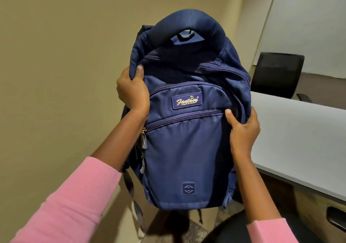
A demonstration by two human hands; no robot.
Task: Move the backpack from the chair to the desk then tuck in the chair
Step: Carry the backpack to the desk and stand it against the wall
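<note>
Now mid-carry: backpack (187, 123) held upright at frame centre, off the chair. Left hand (132, 91) clamps its upper side fabric, right hand (243, 130) grips the opposite edge, steadying it. Desk (299, 140) waits at right.

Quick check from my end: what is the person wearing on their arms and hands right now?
Both arms wear pink, finely ribbed knit sleeves, the left sleeve and the right sleeve, pushed up so the forearms are uncovered. The left hand and right hand are bare: no gloves, rings or watch visible.
</note>
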